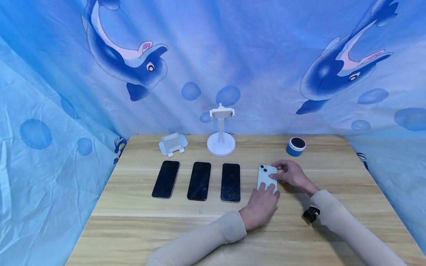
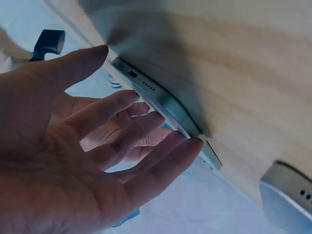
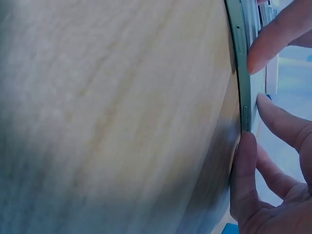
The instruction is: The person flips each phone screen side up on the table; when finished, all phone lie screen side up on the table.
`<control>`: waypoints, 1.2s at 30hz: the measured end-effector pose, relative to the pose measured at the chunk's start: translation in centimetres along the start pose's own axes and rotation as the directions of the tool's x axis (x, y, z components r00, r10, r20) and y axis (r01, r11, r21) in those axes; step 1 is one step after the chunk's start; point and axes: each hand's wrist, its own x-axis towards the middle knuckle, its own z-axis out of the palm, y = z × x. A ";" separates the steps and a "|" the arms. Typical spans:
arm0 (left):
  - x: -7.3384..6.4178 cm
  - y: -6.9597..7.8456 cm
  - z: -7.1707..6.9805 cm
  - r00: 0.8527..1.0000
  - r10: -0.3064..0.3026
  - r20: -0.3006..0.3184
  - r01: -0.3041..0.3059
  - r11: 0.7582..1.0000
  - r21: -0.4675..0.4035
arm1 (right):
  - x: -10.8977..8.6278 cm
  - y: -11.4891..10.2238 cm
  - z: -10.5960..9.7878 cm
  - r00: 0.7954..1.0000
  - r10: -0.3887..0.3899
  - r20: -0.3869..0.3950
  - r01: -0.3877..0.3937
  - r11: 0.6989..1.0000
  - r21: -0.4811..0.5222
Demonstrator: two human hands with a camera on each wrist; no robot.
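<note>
A pale green smartphone (image 1: 264,178) lies back up on the wooden table, right of the middle, its two camera lenses at the far left corner. My left hand (image 1: 261,207) rests its extended fingertips on the near part of the phone's back; in the left wrist view the thumb stands apart from the edge with the charging port. At the far right corner, my right hand (image 1: 294,175) pinches the phone, with the thumb over its back and a finger against the side edge. That edge, with its buttons, shows in the right wrist view on the phone (image 3: 241,63).
Three dark-screened phones stand in a row to the left: one far left (image 1: 166,179), one in between (image 1: 199,181), one nearer (image 1: 230,183). Behind them are a low white stand (image 1: 173,143) and a tall white phone holder (image 1: 221,146). A blue cylinder (image 1: 294,149) sits behind my right hand.
</note>
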 end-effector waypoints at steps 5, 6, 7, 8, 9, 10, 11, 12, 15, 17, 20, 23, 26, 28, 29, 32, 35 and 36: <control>0.0 0.1 0.0 1.000 -0.015 -0.027 0.015 1.000 0.023 | -0.1 -0.2 0.2 1.000 -0.012 -0.026 0.010 0.998 -0.062; 0.0 0.1 -0.1 0.999 -0.018 -0.028 0.019 0.999 0.026 | -0.1 -0.2 0.3 0.999 -0.015 -0.032 0.013 0.997 -0.078; 0.0 0.2 -0.1 0.999 -0.021 -0.026 0.022 0.999 0.031 | -0.1 -0.2 0.3 0.999 -0.020 -0.037 0.016 0.995 -0.094; 0.0 0.2 -0.1 0.999 -0.024 -0.025 0.025 0.999 0.033 | -0.1 -0.1 0.3 0.999 -0.024 -0.039 0.020 0.995 -0.102; 0.1 0.2 -0.2 0.999 -0.028 -0.021 0.028 0.999 0.033 | -0.1 -0.1 0.4 0.999 -0.028 -0.041 0.024 0.993 -0.112; 0.0 0.2 -0.2 0.999 -0.033 -0.017 0.033 0.999 0.036 | -0.1 0.0 0.4 0.999 -0.033 -0.042 0.028 0.993 -0.116; 0.1 0.3 -0.3 0.999 -0.037 -0.014 0.038 0.999 0.039 | -0.1 0.0 0.5 0.998 -0.038 -0.043 0.033 0.993 -0.117; 0.1 0.3 -0.3 0.999 -0.042 -0.010 0.043 0.998 0.042 | -0.1 0.0 0.5 0.998 -0.040 -0.043 0.035 0.993 -0.117; 0.1 0.5 -0.3 0.998 -0.062 -0.009 0.063 0.997 0.044 | -0.1 0.2 0.5 0.998 -0.053 -0.041 0.048 0.992 -0.119; 0.1 0.6 -0.3 0.997 -0.074 -0.016 0.075 0.996 0.046 | -0.1 0.1 0.5 0.998 -0.048 -0.043 0.043 0.992 -0.117; 0.1 0.8 -0.2 0.996 -0.088 -0.034 0.089 0.995 0.053 | -0.3 0.0 0.4 0.998 -0.042 -0.042 0.037 0.992 -0.119; 0.1 0.8 -0.1 0.994 -0.097 -0.052 0.101 0.991 0.090 | -0.3 -0.1 0.4 0.998 -0.034 -0.044 0.028 0.992 -0.120; 0.1 0.7 -0.1 0.994 -0.097 -0.052 0.102 0.988 0.112 | -0.2 -0.1 0.4 0.999 -0.030 -0.041 0.024 0.992 -0.125; 0.2 0.6 -0.1 0.995 -0.090 -0.042 0.094 0.990 0.107 | -0.2 -0.1 0.4 0.999 -0.019 -0.041 0.013 0.992 -0.126; 0.2 0.5 -0.1 0.996 -0.085 -0.038 0.089 0.991 0.101 | -0.2 -0.1 0.4 0.999 -0.018 -0.040 0.013 0.992 -0.129; 0.3 0.5 -0.1 0.996 -0.077 -0.036 0.080 0.993 0.091 | -0.1 0.0 0.5 0.999 -0.022 -0.035 0.018 0.992 -0.128; 0.4 0.5 0.0 0.995 -0.075 -0.059 0.082 0.991 0.110 | -0.1 0.0 0.5 0.998 -0.044 -0.035 0.039 0.991 -0.131; 0.4 0.6 0.0 0.995 -0.074 -0.068 0.082 0.990 0.116 | -0.1 0.0 0.5 0.998 -0.053 -0.037 0.048 0.990 -0.131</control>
